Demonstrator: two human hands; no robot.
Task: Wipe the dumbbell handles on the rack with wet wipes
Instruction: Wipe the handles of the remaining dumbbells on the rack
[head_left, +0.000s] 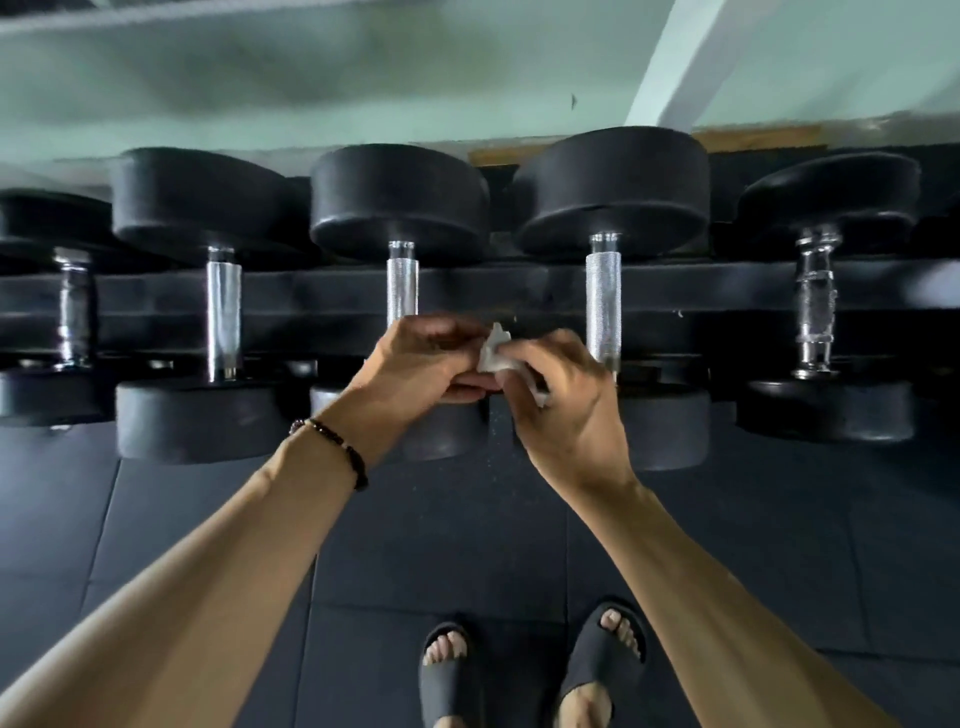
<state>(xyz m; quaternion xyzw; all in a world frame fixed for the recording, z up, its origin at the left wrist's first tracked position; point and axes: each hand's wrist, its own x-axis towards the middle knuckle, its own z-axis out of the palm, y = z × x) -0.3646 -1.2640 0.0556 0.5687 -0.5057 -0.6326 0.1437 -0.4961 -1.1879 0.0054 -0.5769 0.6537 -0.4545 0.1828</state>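
1. Left hand (421, 358) and right hand (566, 395): both grips pinching one crumpled wet wipe (496, 356), likely refolding for a fresh face.
2. Held just before the rack (322, 291), between two knurled dumbbell handles (603, 306); touching neither.

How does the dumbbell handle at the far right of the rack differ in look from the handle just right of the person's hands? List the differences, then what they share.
The far-right handle is contoured, with bulges and rings; the handle beside the hands is a straight cylinder. The far-right handle looks glossy; the handle beside the hands looks matt and finely textured. The right hand, holding the wipe, overlaps the straight handle's lower end; the far-right handle stands clear. Both are silvery metal between black ends.
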